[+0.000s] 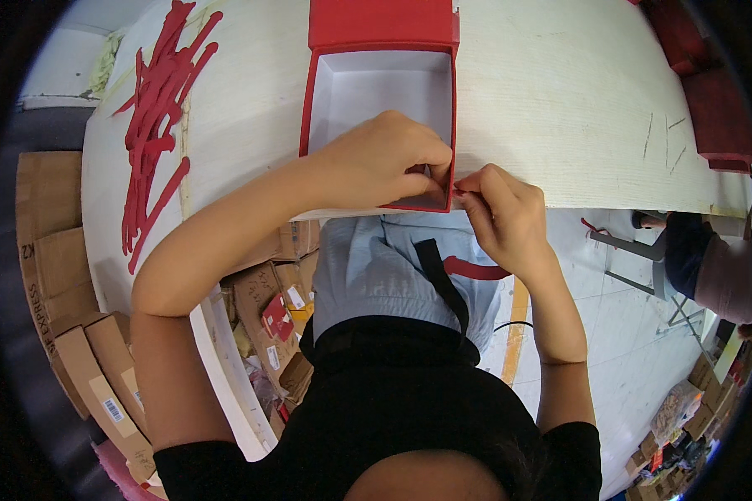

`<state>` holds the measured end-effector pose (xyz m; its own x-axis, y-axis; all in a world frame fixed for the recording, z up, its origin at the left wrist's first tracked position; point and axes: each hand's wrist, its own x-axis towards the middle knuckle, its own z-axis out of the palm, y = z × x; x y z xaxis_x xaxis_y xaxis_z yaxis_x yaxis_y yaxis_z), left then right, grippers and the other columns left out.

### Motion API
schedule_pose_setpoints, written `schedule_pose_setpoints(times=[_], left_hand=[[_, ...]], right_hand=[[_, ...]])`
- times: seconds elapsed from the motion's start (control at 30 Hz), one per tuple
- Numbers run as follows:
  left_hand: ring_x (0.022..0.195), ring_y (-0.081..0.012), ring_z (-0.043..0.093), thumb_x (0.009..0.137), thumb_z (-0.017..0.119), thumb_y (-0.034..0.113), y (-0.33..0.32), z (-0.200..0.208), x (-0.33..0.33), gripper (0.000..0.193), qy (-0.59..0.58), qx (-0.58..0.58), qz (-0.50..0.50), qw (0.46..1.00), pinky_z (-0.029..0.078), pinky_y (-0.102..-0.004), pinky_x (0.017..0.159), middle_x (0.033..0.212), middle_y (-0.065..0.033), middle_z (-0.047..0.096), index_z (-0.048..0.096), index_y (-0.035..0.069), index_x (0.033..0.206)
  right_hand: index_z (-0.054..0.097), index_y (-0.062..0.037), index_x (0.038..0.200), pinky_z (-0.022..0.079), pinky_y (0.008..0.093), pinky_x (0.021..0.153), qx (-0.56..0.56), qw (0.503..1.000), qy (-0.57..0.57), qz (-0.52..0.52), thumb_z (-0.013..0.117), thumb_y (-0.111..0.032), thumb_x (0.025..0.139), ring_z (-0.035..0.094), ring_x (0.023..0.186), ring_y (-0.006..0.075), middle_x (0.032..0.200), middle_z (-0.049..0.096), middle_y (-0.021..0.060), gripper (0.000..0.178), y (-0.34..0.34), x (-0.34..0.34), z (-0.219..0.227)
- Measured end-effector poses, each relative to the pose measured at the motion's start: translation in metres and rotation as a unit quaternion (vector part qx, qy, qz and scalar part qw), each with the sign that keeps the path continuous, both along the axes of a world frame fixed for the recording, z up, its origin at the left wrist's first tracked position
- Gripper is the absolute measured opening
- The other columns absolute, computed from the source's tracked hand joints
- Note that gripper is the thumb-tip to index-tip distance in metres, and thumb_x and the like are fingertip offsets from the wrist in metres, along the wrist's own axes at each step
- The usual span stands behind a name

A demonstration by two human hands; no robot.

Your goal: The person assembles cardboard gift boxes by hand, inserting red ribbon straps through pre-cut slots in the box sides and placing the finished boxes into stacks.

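A red box (307, 117) with a white inside lies open at the table's near edge, its red lid (382, 23) folded back on the far side. My left hand (384, 159) reaches into the box, fingers curled closed against the inner face of the right wall near the front corner. What those fingertips hold is hidden. Just outside the same wall, my right hand (510, 213) pinches a red ribbon (475, 269) with thumb and forefinger. A loose length of that ribbon shows below the hand, over my lap.
A pile of red ribbons (154, 125) lies on the white table (560, 108) at the left. Red boxes (718, 113) stand at the far right. Cardboard boxes (54, 242) stand left of and beneath the table. Another person (718, 267) sits at the right.
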<state>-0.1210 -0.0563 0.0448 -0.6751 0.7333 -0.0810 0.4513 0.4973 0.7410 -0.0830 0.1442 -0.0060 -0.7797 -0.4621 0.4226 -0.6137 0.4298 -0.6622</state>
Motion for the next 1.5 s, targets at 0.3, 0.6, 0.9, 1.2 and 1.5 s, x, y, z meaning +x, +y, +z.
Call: schedule_pose_setpoints(times=[0.3, 0.6, 0.9, 1.2, 1.5], left_hand=[[0.059, -0.0238, 0.053, 0.071, 0.064, 0.003, -0.002, -0.01, -0.004, 0.011, 0.003, 0.072, -0.022, 0.997, 0.041, -0.0332, 0.057, 0.064, -0.0111, 0.055, 0.054, 0.0, 0.068], [0.06, -0.0224, 0.051, 0.068, 0.062, 0.0, -0.003, -0.009, -0.005, 0.012, -0.026, 0.06, -0.028, 0.997, 0.041, -0.0322, 0.057, 0.067, -0.0107, 0.052, 0.05, -0.001, 0.066], [0.059, -0.0218, 0.05, 0.064, 0.063, 0.001, -0.003, -0.012, -0.007, 0.014, -0.027, 0.066, -0.033, 0.997, 0.04, -0.0317, 0.055, 0.067, -0.0101, 0.05, 0.049, -0.001, 0.062], [0.064, -0.0226, 0.052, 0.063, 0.066, 0.004, -0.005, -0.017, -0.007, 0.018, -0.012, 0.057, -0.021, 0.998, 0.041, -0.0326, 0.056, 0.074, -0.0109, 0.051, 0.049, -0.001, 0.058], [0.077, -0.0229, 0.056, 0.063, 0.068, 0.006, -0.004, -0.011, -0.008, 0.014, -0.046, 0.023, 0.0, 0.999, 0.046, -0.0307, 0.069, 0.084, -0.0103, 0.053, 0.056, -0.001, 0.063]], right_hand=[[0.059, -0.0037, 0.089, 0.045, 0.0288, 0.046, -0.053, 0.994, -0.091, 0.006, 0.067, -0.004, 0.071, 0.057, 0.052, 0.0213, 0.085, 0.062, 0.0091, 0.019, 0.0, 0.001, 0.01], [0.058, -0.0023, 0.088, 0.048, 0.0326, 0.051, -0.031, 0.997, -0.07, 0.013, 0.065, -0.003, 0.074, 0.059, 0.06, 0.0264, 0.085, 0.061, 0.0109, 0.016, -0.001, 0.007, 0.012], [0.058, 0.0002, 0.085, 0.048, 0.0328, 0.054, -0.069, 0.993, -0.097, 0.01, 0.063, 0.0, 0.076, 0.06, 0.063, 0.0293, 0.08, 0.06, 0.013, 0.01, -0.002, 0.007, 0.011], [0.059, 0.0017, 0.083, 0.047, 0.0291, 0.052, -0.122, 0.979, -0.16, -0.004, 0.064, 0.004, 0.075, 0.058, 0.059, 0.0217, 0.075, 0.058, 0.0109, 0.01, -0.001, 0.012, 0.01], [0.058, 0.0033, 0.079, 0.045, 0.0242, 0.048, -0.105, 0.969, -0.22, -0.027, 0.061, 0.004, 0.079, 0.06, 0.055, 0.0156, 0.072, 0.056, 0.0095, 0.004, 0.003, 0.013, 0.014]])
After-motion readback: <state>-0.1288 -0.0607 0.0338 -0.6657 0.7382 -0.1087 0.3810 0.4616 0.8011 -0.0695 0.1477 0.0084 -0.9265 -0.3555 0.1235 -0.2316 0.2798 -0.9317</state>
